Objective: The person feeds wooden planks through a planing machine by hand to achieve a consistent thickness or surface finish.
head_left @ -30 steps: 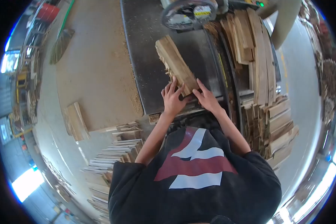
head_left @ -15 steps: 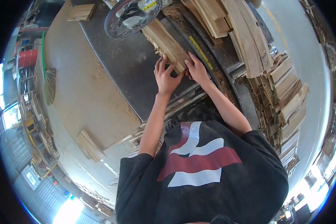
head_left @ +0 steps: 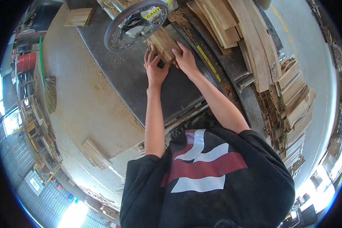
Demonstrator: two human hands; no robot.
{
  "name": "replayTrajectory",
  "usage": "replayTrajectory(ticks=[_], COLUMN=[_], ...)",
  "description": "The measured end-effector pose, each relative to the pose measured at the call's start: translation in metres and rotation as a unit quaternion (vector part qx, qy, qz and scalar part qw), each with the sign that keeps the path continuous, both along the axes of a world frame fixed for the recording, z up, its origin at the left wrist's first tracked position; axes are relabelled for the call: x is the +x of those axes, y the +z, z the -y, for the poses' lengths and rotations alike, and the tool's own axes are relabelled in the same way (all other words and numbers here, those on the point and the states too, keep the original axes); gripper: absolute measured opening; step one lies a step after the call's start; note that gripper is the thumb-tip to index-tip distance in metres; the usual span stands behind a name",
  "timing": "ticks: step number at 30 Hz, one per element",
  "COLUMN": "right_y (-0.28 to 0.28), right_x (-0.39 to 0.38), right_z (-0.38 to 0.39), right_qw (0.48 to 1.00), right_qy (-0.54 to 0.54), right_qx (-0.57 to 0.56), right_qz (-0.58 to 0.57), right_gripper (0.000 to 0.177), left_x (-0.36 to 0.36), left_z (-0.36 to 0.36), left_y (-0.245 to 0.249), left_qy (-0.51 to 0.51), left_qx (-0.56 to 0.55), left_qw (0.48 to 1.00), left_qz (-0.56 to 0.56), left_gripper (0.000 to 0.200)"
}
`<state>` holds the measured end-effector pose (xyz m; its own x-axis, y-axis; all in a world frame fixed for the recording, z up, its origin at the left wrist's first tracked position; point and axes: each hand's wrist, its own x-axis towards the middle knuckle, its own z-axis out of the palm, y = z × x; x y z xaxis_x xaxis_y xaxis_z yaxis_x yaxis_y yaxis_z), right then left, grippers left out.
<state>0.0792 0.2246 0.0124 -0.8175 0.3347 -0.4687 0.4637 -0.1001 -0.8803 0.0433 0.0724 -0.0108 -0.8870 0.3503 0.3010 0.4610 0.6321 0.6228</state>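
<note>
A wooden board (head_left: 162, 41) lies flat on the dark metal machine table (head_left: 114, 64), its far end passing beneath a round, wheel-like machine part (head_left: 136, 25). At the board's near left corner is my left hand (head_left: 155, 71), fingers bent along the left edge and thumb at the near end. My right hand (head_left: 186, 60) grips the right edge, thumb on top. The thumb of the left hand comes close to the right hand's fingers. Whatever sits under the wheel-like part at the board's far end is hidden.
Rough boards (head_left: 250, 41) are stacked on the right, with more wood pieces (head_left: 292, 102) piled below them. A yellow measuring strip (head_left: 209, 62) runs along the rail right of my hands. Another short board (head_left: 79, 17) lies at the table's far left corner. Sawdust covers parts of the floor.
Both hands and the board have moved forward and slightly left, so more of the board is under the wheel-like part. The grip looks the same.
</note>
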Motion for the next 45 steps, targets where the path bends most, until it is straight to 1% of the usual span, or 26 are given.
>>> replayTrajectory(ticks=[1, 3, 4, 5, 6, 7, 8, 9, 11, 13, 15, 17, 21, 22, 23, 25, 27, 28, 30, 34, 36, 38, 40, 41, 43, 45], right_y=[0.002, 0.006, 0.0, -0.005, -0.002, -0.001, -0.002, -0.007, -0.012, -0.019, -0.018, -0.022, -0.024, -0.025, -0.026, -0.027, -0.032, -0.035, -0.039, -0.029, -0.03, -0.029, -0.028, -0.028, -0.03, -0.029], right_x=[-0.016, -0.043, -0.046, -0.039, -0.037, -0.035, -0.024, -0.007, 0.026, 0.055, 0.071, 0.072, 0.065, 0.066, 0.065, 0.064, 0.066, 0.069, 0.072, 0.067, 0.063, 0.066, 0.062, 0.065, 0.065, 0.064], right_z=[0.004, 0.009, 0.007, 0.009, 0.008, 0.007, 0.004, -0.001, -0.006, -0.007, -0.005, -0.004, 0.002, 0.002, 0.002, 0.003, 0.002, 0.002, 0.0, 0.004, 0.003, 0.002, 0.002, 0.005, 0.007, 0.009], right_qw=[1.0, 0.999, 0.998, 0.998, 0.997, 0.995, 0.995, 0.994, 0.985, 0.977, 0.962, 0.93, 0.926, 0.925, 0.924, 0.919, 0.92, 0.924, 0.925, 0.924, 0.922, 0.916, 0.911, 0.91, 0.912, 0.918], right_qy=[0.003, -0.04, -0.013, -0.009, -0.026, -0.044, -0.035, -0.021, 0.017, 0.035, 0.056, 0.101, 0.111, 0.107, 0.102, 0.104, 0.105, 0.11, 0.125, 0.13, 0.133, 0.141, 0.138, 0.134, 0.13, 0.076], right_qx=[0.002, 0.011, 0.038, 0.04, 0.017, -0.008, 0.005, 0.018, -0.014, 0.023, 0.137, 0.22, 0.235, 0.235, 0.237, 0.249, 0.249, 0.241, 0.237, 0.236, 0.25, 0.259, 0.265, 0.266, 0.265, 0.269], right_qz=[-0.002, -0.027, -0.043, -0.048, -0.066, -0.085, -0.096, -0.105, -0.169, -0.207, -0.229, -0.277, -0.275, -0.28, -0.284, -0.287, -0.283, -0.277, -0.27, -0.272, -0.265, -0.272, -0.283, -0.287, -0.286, -0.282], right_gripper=[0.055, 0.054, 0.058, 0.058, 0.06, 0.062, 0.061, 0.061, 0.055, 0.042, 0.036, 0.034, 0.032, 0.032, 0.031, 0.03, 0.03, 0.03, 0.03, 0.029, 0.028, 0.028, 0.028, 0.028, 0.03, 0.032], left_x=[-0.01, -0.026, -0.026, -0.022, -0.021, -0.023, -0.018, -0.011, -0.001, 0.014, 0.02, 0.004, -0.079, -0.109, -0.14, -0.201, -0.26, -0.289, -0.347, -0.431, -0.424, -0.392, -0.361, -0.334, -0.259, -0.177], left_z=[0.0, -0.003, -0.005, -0.007, -0.012, -0.02, -0.02, -0.01, 0.018, 0.05, 0.069, 0.083, 0.106, 0.116, 0.121, 0.129, 0.133, 0.137, 0.145, 0.154, 0.156, 0.159, 0.161, 0.163, 0.154, 0.141], left_y=[-0.003, -0.007, -0.011, -0.013, -0.022, -0.013, -0.004, -0.001, -0.008, -0.015, -0.014, -0.012, -0.016, -0.022, -0.022, -0.021, -0.014, -0.013, -0.013, -0.017, -0.018, -0.013, -0.001, -0.004, 0.007, 0.012], left_qy=[0.003, 0.046, 0.078, 0.082, 0.168, 0.248, 0.277, 0.282, 0.233, 0.233, 0.259, 0.275, 0.31, 0.303, 0.312, 0.306, 0.342, 0.343, 0.322, 0.29, 0.299, 0.286, 0.265, 0.253, 0.236, 0.22], left_qx=[0.002, 0.056, 0.046, 0.049, 0.118, 0.188, 0.216, 0.22, 0.119, 0.076, 0.108, 0.095, 0.072, 0.074, 0.081, 0.054, -0.061, -0.051, -0.211, -0.222, -0.18, -0.165, -0.147, -0.148, -0.138, -0.117], left_qw=[1.0, 0.997, 0.996, 0.995, 0.979, 0.951, 0.936, 0.933, 0.964, 0.965, 0.956, 0.952, 0.941, 0.944, 0.939, 0.941, 0.932, 0.932, 0.906, 0.921, 0.931, 0.939, 0.946, 0.947, 0.956, 0.966], left_qz=[-0.002, -0.011, -0.023, -0.028, -0.012, 0.004, 0.034, 0.024, -0.044, -0.097, -0.083, -0.094, -0.113, -0.112, -0.116, -0.138, -0.107, -0.108, -0.172, -0.137, -0.105, -0.095, -0.111, -0.127, -0.105, -0.075], left_gripper=[0.047, 0.043, 0.044, 0.044, 0.045, 0.045, 0.04, 0.04, 0.032, 0.029, 0.028, 0.031, 0.04, 0.049, 0.049, 0.059, 0.061, 0.061, 0.062, 0.062, 0.059, 0.057, 0.051, 0.049, 0.045, 0.04])
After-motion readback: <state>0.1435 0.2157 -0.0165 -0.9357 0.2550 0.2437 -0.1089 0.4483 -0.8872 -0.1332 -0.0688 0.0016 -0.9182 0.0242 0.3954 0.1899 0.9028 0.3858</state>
